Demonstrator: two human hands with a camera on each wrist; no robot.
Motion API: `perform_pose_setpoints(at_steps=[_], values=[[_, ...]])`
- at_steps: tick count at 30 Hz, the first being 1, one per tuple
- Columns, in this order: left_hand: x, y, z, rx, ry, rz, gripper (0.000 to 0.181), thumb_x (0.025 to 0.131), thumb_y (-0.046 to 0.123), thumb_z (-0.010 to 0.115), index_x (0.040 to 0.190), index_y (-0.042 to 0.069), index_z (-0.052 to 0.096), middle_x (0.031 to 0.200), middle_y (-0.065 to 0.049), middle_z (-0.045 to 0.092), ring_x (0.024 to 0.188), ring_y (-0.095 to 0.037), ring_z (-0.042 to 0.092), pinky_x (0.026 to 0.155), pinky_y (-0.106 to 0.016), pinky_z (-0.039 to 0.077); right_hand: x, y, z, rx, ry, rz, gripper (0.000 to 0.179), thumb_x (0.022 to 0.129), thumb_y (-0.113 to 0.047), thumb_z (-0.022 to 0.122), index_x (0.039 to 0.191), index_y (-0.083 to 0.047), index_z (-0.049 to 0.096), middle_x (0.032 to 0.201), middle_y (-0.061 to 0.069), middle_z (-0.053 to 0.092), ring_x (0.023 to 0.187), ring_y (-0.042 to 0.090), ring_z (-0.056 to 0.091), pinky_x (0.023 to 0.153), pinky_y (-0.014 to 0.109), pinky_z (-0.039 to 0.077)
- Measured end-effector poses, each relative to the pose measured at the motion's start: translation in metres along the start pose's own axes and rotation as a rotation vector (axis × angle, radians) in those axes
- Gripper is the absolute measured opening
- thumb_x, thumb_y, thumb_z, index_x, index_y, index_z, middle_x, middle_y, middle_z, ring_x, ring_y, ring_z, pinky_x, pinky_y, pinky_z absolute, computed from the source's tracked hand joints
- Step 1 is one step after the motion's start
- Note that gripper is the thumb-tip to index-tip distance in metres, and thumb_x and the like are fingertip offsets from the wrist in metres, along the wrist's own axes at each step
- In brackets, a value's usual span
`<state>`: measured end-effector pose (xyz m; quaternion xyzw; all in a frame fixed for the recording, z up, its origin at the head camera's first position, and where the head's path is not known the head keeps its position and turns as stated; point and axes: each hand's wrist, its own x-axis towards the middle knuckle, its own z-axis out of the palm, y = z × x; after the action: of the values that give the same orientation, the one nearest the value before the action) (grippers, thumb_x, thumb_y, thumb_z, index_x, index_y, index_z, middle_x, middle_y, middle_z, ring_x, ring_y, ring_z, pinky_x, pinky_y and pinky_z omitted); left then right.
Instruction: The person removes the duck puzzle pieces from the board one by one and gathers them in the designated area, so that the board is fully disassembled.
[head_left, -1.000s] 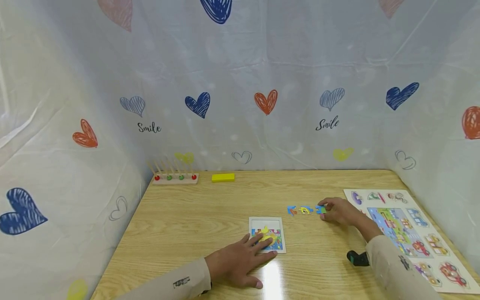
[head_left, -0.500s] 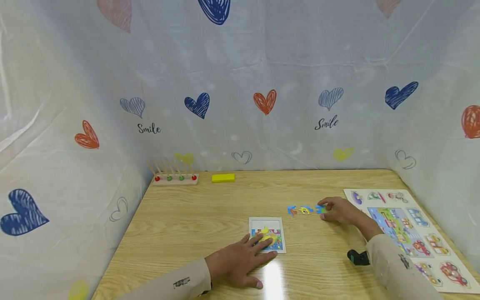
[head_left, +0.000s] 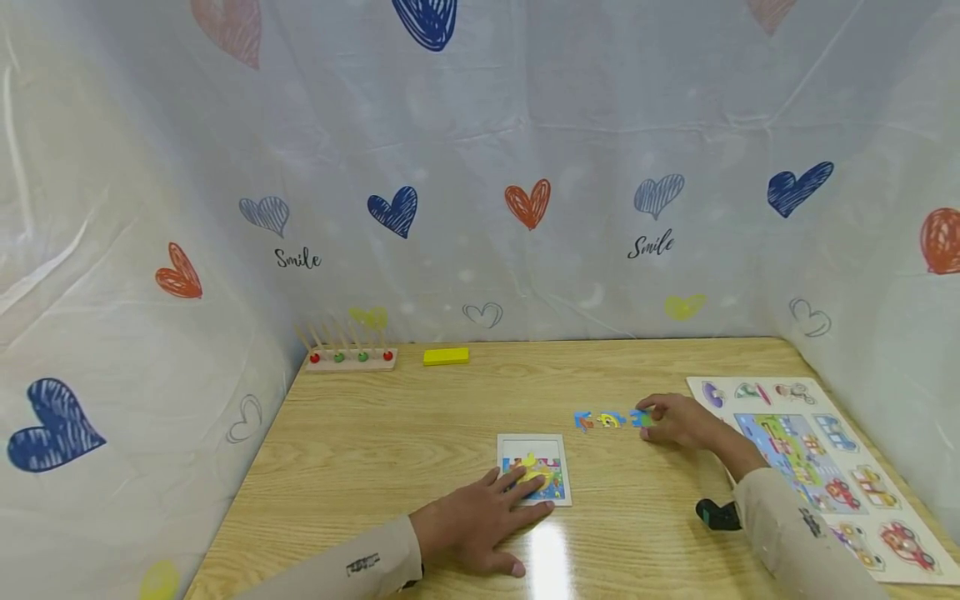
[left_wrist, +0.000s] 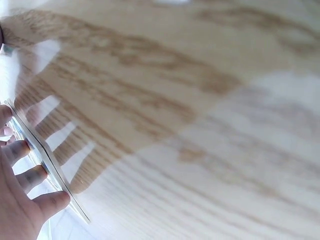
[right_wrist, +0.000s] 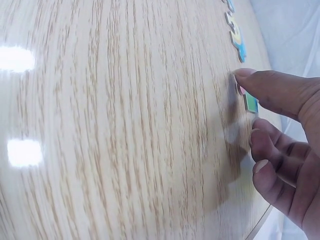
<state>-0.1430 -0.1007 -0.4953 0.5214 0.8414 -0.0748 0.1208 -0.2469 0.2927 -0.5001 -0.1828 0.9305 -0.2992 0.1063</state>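
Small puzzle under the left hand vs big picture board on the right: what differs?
Size: the small puzzle is far smaller than the big board.
Layout: the small puzzle has a bare white area along its top; the big board has a printed central scene with separate pictures around it.
Contact: the left hand has fingers on the small puzzle; no hand visibly touches the big board.
Shared: pale borders, colourful pictures, both flat on the table.
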Motion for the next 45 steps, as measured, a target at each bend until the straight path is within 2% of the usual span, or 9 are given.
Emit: perform_pose_setpoints(at_steps=[3,8,14,19,23,28,34,42,45], values=[[0.0,-0.001,-0.001,0.022,0.005,0.002,0.082,0.097,0.075,0.026,0.163,0.03,0.01,0.17,-0.005,0.012,0.155,-0.033,0.018,0.117,-0.051,0.034,-0.001,0.0,0.0,0.002,-0.002,0.016,0.048,0.085,-0.024,0.081,0.122,0.001,0.064,0.102,0.018,0.066,0.094,0.03,0.063,0.082,0.046,0.051],[0.0,-0.001,-0.001,0.001,0.005,0.007,0.082,0.097,0.074,0.028,0.163,0.029,0.011,0.17,-0.005,0.012,0.155,-0.033,0.018,0.117,-0.051,0.035,-0.003,0.001,0.0,-0.004,0.001,0.027,0.05,0.086,-0.027,0.08,0.125,0.001,0.063,0.102,0.016,0.067,0.093,0.029,0.062,0.082,0.047,0.051],[0.001,-0.001,0.002,-0.01,0.003,0.013,0.082,0.097,0.074,0.028,0.163,0.029,0.011,0.17,-0.006,0.011,0.155,-0.034,0.018,0.117,-0.052,0.034,-0.008,-0.002,-0.001,0.019,0.005,0.01,0.052,0.087,-0.025,0.079,0.127,0.003,0.061,0.098,0.01,0.065,0.084,0.018,0.056,0.073,0.035,0.046],[0.001,-0.001,0.003,-0.008,0.01,0.012,0.081,0.097,0.074,0.028,0.163,0.03,0.011,0.17,-0.006,0.011,0.155,-0.034,0.018,0.116,-0.051,0.035,-0.009,-0.009,-0.002,0.01,0.008,-0.033,0.051,0.089,-0.023,0.077,0.128,0.005,0.06,0.096,0.007,0.064,0.086,0.018,0.055,0.075,0.036,0.046],[0.001,-0.001,0.003,0.038,0.016,0.012,0.081,0.096,0.075,0.025,0.163,0.03,0.012,0.17,-0.006,0.012,0.154,-0.033,0.019,0.116,-0.049,0.036,-0.008,-0.015,-0.002,0.008,0.007,-0.046,0.05,0.09,-0.021,0.076,0.129,0.005,0.059,0.097,0.009,0.064,0.087,0.019,0.055,0.075,0.035,0.045],[-0.001,0.001,0.002,0.108,0.028,0.026,0.079,0.098,0.074,0.022,0.163,0.029,0.016,0.169,-0.007,0.015,0.153,-0.034,0.022,0.115,-0.049,0.038,-0.007,-0.023,0.0,0.005,-0.006,-0.043,0.051,0.092,-0.023,0.074,0.132,0.004,0.058,0.101,0.011,0.063,0.071,0.012,0.05,0.067,0.029,0.043],[-0.007,0.004,0.0,0.12,0.052,0.036,0.077,0.099,0.072,0.026,0.162,0.028,0.022,0.168,-0.008,0.02,0.152,-0.035,0.027,0.113,-0.048,0.04,-0.005,-0.032,0.004,0.035,-0.023,-0.065,0.05,0.094,-0.022,0.072,0.134,0.004,0.057,0.105,0.013,0.063,0.059,0.008,0.043,0.061,0.027,0.043],[-0.009,0.007,0.007,0.106,0.059,0.047,0.077,0.099,0.072,0.023,0.162,0.028,0.02,0.168,-0.01,0.019,0.15,-0.038,0.029,0.113,-0.048,0.04,0.002,-0.044,0.013,0.008,-0.028,-0.132,0.047,0.095,-0.025,0.071,0.132,0.002,0.06,0.101,0.005,0.063,0.085,0.013,0.054,0.074,0.03,0.046],[-0.009,0.006,0.007,0.088,0.05,0.042,0.076,0.099,0.071,0.023,0.162,0.028,0.02,0.168,-0.009,0.017,0.151,-0.037,0.028,0.114,-0.048,0.039,0.006,-0.052,0.017,0.012,-0.041,-0.144,0.046,0.096,-0.026,0.07,0.131,0.002,0.06,0.102,0.006,0.063,0.077,0.01,0.053,0.071,0.029,0.045]])
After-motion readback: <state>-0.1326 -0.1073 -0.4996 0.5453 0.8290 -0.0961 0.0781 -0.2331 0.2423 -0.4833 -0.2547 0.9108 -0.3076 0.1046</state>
